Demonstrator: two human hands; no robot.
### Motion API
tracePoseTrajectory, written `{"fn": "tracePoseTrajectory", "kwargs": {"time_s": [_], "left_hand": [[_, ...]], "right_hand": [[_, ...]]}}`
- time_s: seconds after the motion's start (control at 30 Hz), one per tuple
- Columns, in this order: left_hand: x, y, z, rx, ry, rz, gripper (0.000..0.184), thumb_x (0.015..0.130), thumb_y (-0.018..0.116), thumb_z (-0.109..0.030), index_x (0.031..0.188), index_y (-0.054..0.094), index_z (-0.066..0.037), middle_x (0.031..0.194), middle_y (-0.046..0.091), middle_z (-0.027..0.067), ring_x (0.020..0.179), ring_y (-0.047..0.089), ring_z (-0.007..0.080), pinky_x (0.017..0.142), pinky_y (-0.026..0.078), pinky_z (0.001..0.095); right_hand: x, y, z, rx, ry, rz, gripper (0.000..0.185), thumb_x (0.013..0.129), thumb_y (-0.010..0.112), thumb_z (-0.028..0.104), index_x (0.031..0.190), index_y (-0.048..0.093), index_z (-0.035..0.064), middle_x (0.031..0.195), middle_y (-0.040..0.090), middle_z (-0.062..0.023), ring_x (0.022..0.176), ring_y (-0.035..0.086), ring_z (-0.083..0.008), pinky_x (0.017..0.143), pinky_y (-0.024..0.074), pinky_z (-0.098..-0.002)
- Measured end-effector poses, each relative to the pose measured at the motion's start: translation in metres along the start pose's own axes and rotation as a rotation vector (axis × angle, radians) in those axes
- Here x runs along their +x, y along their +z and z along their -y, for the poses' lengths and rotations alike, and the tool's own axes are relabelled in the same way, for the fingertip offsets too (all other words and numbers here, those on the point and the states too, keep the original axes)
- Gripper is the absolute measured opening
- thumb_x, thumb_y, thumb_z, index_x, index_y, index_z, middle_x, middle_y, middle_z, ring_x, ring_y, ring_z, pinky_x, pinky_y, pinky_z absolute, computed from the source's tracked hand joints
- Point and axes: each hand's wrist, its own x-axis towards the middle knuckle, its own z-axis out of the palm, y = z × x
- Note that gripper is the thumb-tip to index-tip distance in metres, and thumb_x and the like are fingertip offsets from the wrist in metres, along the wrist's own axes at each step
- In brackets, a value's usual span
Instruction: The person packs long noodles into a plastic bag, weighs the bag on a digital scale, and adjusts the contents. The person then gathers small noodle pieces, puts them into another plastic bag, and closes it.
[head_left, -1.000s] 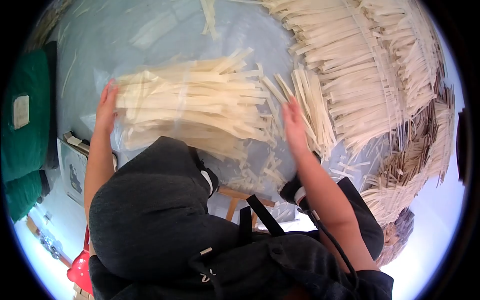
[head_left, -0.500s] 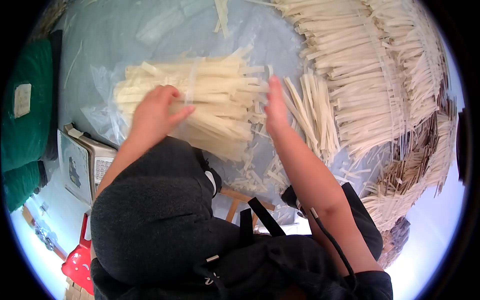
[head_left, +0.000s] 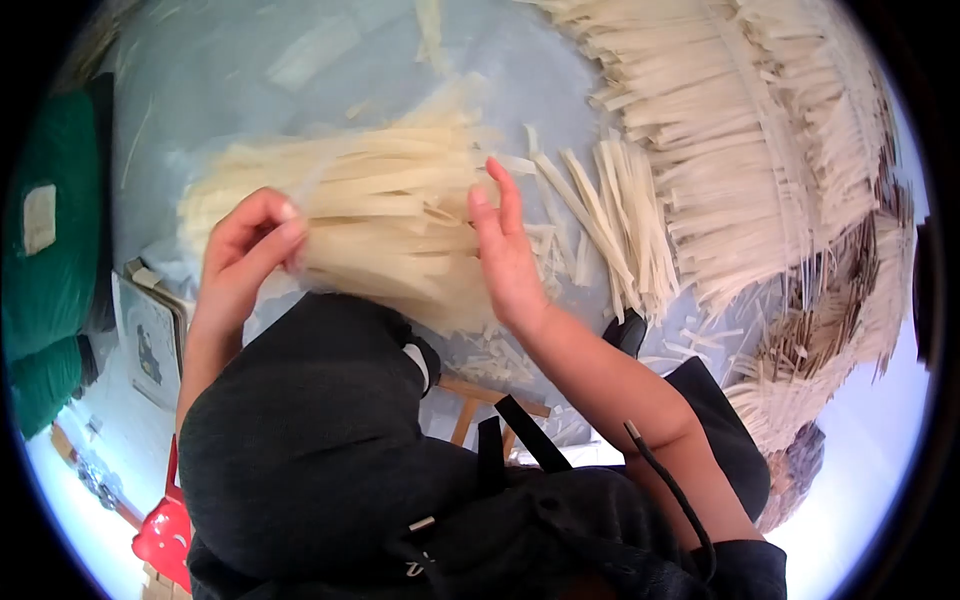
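A large bundle of pale flat strips (head_left: 380, 185), blurred by motion, lies on the grey plastic sheet (head_left: 330, 95). Over its left part is my left hand (head_left: 250, 245), with thumb and fingertips pinched together; what is between them, if anything, is too blurred to make out. My right hand (head_left: 508, 250) is at the bundle's right end, thumb and fingers apart, palm turned towards the strips. Just right of that hand lies a smaller loose pile of strips (head_left: 635, 225).
Long rows of stacked strips (head_left: 720, 150) fill the right side. A scale (head_left: 155, 335) stands at the left beside green sacks (head_left: 55, 230). A red plastic object (head_left: 165, 535) is at lower left. Strip scraps (head_left: 495, 355) lie near my feet, by a wooden stool (head_left: 475, 392).
My left hand moved from the bundle's left end onto it, then back left, its fingers closing. My right hand moved left to the bundle's right end. The bundle has shifted slightly left.
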Motion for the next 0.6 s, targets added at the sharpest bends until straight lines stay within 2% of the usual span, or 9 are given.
{"fn": "tracePoseTrajectory", "kwargs": {"time_s": [0.03, 0.2, 0.27, 0.37, 0.4, 0.47, 0.53, 0.57, 0.6], "left_hand": [[-0.006, 0.004, -0.009, -0.007, 0.022, -0.023, 0.007, 0.094, 0.059, -0.012, 0.091, 0.056, -0.006, 0.077, 0.056, -0.0020, 0.071, 0.052, 0.0059, 0.065, 0.042, 0.0220], [-0.002, 0.016, -0.010, -0.079, 0.066, -0.062, 0.009, 0.093, 0.059, -0.012, 0.087, 0.057, -0.007, 0.073, 0.055, -0.0029, 0.067, 0.051, 0.0051, 0.062, 0.041, 0.0214], [0.015, 0.009, 0.014, 0.047, -0.176, -0.118, 0.012, 0.094, 0.060, -0.015, 0.085, 0.057, -0.008, 0.070, 0.054, -0.0036, 0.062, 0.050, 0.0044, 0.057, 0.040, 0.0203], [0.025, 0.001, 0.053, 0.011, -0.234, -0.109, 0.015, 0.094, 0.061, -0.018, 0.085, 0.059, -0.008, 0.069, 0.055, -0.0036, 0.060, 0.050, 0.0043, 0.054, 0.041, 0.0197], [0.025, 0.003, 0.052, 0.009, -0.237, -0.127, 0.015, 0.094, 0.061, -0.018, 0.085, 0.059, -0.008, 0.069, 0.055, -0.0036, 0.060, 0.050, 0.0043, 0.054, 0.041, 0.0197], [0.022, 0.014, 0.050, -0.007, -0.172, -0.198, 0.016, 0.095, 0.061, -0.019, 0.087, 0.060, -0.005, 0.072, 0.058, -0.0022, 0.064, 0.053, 0.0047, 0.058, 0.044, 0.0199], [0.020, 0.015, 0.060, -0.025, -0.120, -0.181, 0.016, 0.096, 0.060, -0.018, 0.100, 0.064, -0.003, 0.079, 0.062, 0.0003, 0.071, 0.058, 0.0068, 0.065, 0.048, 0.0215], [0.016, 0.020, 0.061, -0.019, -0.119, -0.203, 0.019, 0.096, 0.059, -0.017, 0.106, 0.065, -0.003, 0.082, 0.064, 0.0013, 0.074, 0.059, 0.0074, 0.068, 0.050, 0.0221], [0.011, 0.020, 0.064, -0.010, -0.076, -0.191, 0.021, 0.096, 0.059, -0.017, 0.110, 0.065, -0.002, 0.086, 0.065, 0.0025, 0.077, 0.060, 0.0085, 0.070, 0.050, 0.0227]], "right_hand": [[-0.006, 0.001, 0.005, -0.042, -0.035, -0.021, 0.065, 0.098, 0.050, 0.044, 0.150, 0.023, 0.0172, 0.091, 0.056, -0.0075, 0.093, 0.051, -0.0169, 0.087, 0.0415, -0.0288], [-0.004, -0.002, 0.001, 0.026, -0.110, -0.001, 0.062, 0.097, 0.053, 0.038, 0.149, 0.026, 0.0160, 0.090, 0.057, -0.0092, 0.091, 0.053, -0.0172, 0.084, 0.0435, -0.0304], [0.005, -0.001, -0.005, -0.008, -0.061, 0.066, 0.060, 0.097, 0.053, 0.036, 0.148, 0.027, 0.0158, 0.092, 0.059, -0.0106, 0.091, 0.055, -0.0185, 0.085, 0.0446, -0.0325], [0.026, -0.003, -0.026, -0.234, -0.134, 0.015, 0.061, 0.095, 0.057, 0.029, 0.147, 0.029, 0.0132, 0.096, 0.063, -0.0135, 0.090, 0.061, -0.0223, 0.085, 0.0475, -0.0343], [0.027, -0.007, -0.021, -0.445, -0.452, -0.123, 0.059, 0.093, 0.059, 0.025, 0.144, 0.034, 0.0106, 0.101, 0.064, -0.0148, 0.093, 0.062, -0.0239, 0.086, 0.0483, -0.0337], [0.019, -0.008, -0.009, -0.642, -0.778, -0.237, 0.058, 0.090, 0.061, 0.020, 0.142, 0.038, 0.0079, 0.106, 0.065, -0.0161, 0.095, 0.064, -0.0254, 0.087, 0.0492, -0.0332], [0.006, 0.006, 0.004, -0.445, -0.606, 0.142, 0.049, 0.086, 0.064, 0.014, 0.132, 0.050, 0.0030, 0.106, 0.065, -0.0159, 0.099, 0.064, -0.0251, 0.091, 0.0480, -0.0309], [0.003, 0.019, 0.004, -0.432, -0.623, 0.191, 0.049, 0.086, 0.064, 0.014, 0.132, 0.050, 0.0030, 0.106, 0.065, -0.0159, 0.099, 0.064, -0.0251, 0.091, 0.0480, -0.0309], [0.000, 0.037, 0.003, -0.369, -0.451, 0.293, 0.043, 0.087, 0.063, 0.015, 0.127, 0.055, 0.0026, 0.105, 0.066, -0.0137, 0.098, 0.063, -0.0238, 0.091, 0.0474, -0.0309]]}}
